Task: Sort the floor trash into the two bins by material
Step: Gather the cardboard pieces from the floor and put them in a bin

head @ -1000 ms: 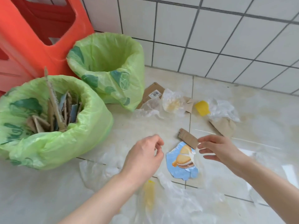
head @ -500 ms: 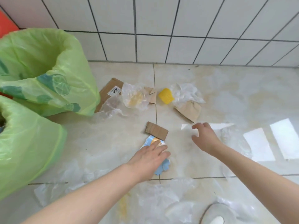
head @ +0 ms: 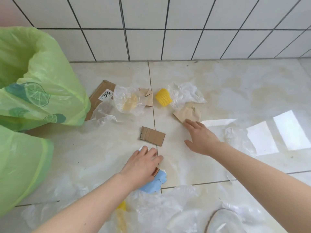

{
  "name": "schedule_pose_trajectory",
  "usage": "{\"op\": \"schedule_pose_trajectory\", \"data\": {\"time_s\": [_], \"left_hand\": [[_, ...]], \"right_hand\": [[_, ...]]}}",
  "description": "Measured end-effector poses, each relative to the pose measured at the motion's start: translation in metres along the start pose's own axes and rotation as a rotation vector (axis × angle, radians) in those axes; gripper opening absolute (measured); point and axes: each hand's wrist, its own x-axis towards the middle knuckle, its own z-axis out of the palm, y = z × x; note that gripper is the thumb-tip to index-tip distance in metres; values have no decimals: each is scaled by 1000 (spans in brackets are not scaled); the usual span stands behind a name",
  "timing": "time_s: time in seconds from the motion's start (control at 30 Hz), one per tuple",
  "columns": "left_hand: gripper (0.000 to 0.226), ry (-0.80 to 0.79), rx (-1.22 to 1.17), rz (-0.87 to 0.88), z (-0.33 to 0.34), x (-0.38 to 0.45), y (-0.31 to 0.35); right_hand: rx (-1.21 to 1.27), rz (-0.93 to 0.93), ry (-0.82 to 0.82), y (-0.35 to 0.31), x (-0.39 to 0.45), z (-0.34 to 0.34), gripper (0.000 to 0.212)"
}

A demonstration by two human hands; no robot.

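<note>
Two bins lined with green bags stand at the left: the far bin [head: 42, 91] and the near bin [head: 21, 167]. My left hand [head: 143, 165] lies flat on a blue printed paper scrap [head: 155, 183] on the floor. My right hand [head: 200, 137] reaches forward with straight fingers, its tips touching a crumpled brown paper piece [head: 188, 113]. A small corrugated cardboard piece [head: 152, 136] lies between my hands. Farther back lie a yellow ribbed cup [head: 163, 97], a labelled cardboard flat [head: 101, 96] and clear plastic wrap [head: 127, 101].
Clear plastic film [head: 159, 209] covers the floor near my arms, with another yellow piece [head: 122, 206] under it. More crumpled plastic [head: 185, 93] sits by the cup. A round pale object [head: 223, 222] shows at the bottom edge. The tiled wall [head: 168, 27] bounds the floor behind.
My view has swung right, so the bins slid to the left. My left hand came down onto the blue scrap. My right hand moved forward to the brown paper piece.
</note>
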Motion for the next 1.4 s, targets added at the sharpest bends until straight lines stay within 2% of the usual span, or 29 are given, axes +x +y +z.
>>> {"op": "schedule_pose_trajectory", "data": {"time_s": [0.1, 0.2, 0.33, 0.4, 0.53, 0.63, 0.77, 0.97, 1.07, 1.2, 1.3, 1.4], "left_hand": [[64, -19, -4, -61, 4, -11, 0], [61, -8, -31, -121, 8, -23, -5], [55, 2, -87, -168, 7, -32, -22], [56, -23, -108, -177, 6, -34, -30], [47, -94, -6, -130, 5, -32, -30], [40, -113, 10, -116, 7, -30, -28], [49, -102, -99, -165, 11, -30, -29], [58, -127, -245, -262, 12, -32, -31], [56, -145, -161, -278, 11, -32, -34], [51, -122, -108, -262, 13, -32, -37], [46, -89, -169, -266, 15, -35, -40], [39, -40, -238, -325, 8, -37, -44]], "right_hand": [[-1, -35, -14, -2, -23, 9, 67], [-49, -99, -25, -8, -41, 16, 52], [-21, -146, 225, -11, -41, 7, 32], [0, -107, 275, -9, -29, -1, 41], [61, 84, 65, -7, -2, -7, 75], [94, 140, 14, -11, 8, -7, 75], [61, 134, -3, -25, 7, -2, 82], [107, 123, 71, -40, -2, 6, 67], [124, 92, 90, -44, -2, 5, 58], [447, 127, 99, -50, 3, -6, 45], [611, 181, 157, -56, 9, -19, 49], [661, 175, 178, -68, 15, -26, 58]]}}
